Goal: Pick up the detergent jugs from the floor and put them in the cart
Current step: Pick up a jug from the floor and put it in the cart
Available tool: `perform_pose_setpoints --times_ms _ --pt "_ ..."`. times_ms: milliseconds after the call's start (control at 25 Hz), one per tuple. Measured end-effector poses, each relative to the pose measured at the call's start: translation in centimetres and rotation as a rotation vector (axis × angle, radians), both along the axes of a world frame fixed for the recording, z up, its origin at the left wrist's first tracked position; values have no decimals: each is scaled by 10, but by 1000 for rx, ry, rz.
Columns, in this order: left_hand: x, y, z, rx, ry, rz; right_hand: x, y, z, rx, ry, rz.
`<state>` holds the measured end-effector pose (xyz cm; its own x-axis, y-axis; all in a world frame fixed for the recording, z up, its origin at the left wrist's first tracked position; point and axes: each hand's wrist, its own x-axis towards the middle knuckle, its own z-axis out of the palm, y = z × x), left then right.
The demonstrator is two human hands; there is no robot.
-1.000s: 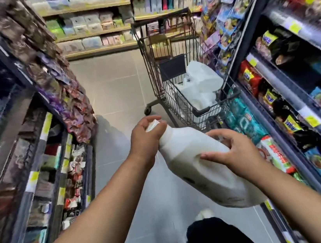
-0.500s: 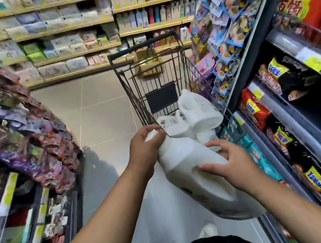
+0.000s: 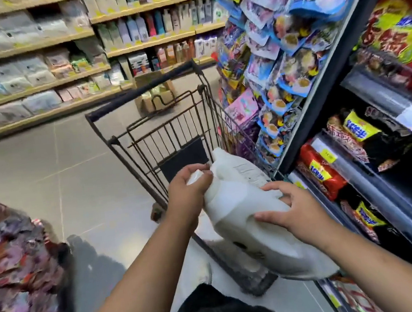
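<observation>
You've got the jug [image 3: 250,226] in both hands, off the floor, tilted cap-forward over the near end of the cart [image 3: 170,131]. Left hand [image 3: 191,191] is clenched round the neck and cap [image 3: 195,177]. Right hand [image 3: 295,213] is wrapped over the broad side, fingers spread.

Jug: white moulded plastic, smooth, slightly glossy, rounded shoulders, base towards you. From the size and the two-hand carry, I'd judge it heavy, with liquid that shifts. Walls look stiff but slick. Better hold: neck plus under the base, not the smooth flank.

Cart: dark wire mesh, hard rim. A second white jug [image 3: 230,161] already lies inside; can't tell if the two touch. Stocked shelves [image 3: 383,177] close on your right.
</observation>
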<state>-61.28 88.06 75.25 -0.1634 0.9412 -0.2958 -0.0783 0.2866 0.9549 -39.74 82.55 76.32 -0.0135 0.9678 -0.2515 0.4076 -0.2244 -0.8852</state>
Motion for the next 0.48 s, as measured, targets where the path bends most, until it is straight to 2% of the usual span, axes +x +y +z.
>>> perform_pose_setpoints --times_ms 240,480 --pt "1 121 -30 -70 14 -168 -13 81 -22 -124 -38 -149" --pt "13 179 -70 -202 28 -245 -18 120 -41 -212 -121 -264"
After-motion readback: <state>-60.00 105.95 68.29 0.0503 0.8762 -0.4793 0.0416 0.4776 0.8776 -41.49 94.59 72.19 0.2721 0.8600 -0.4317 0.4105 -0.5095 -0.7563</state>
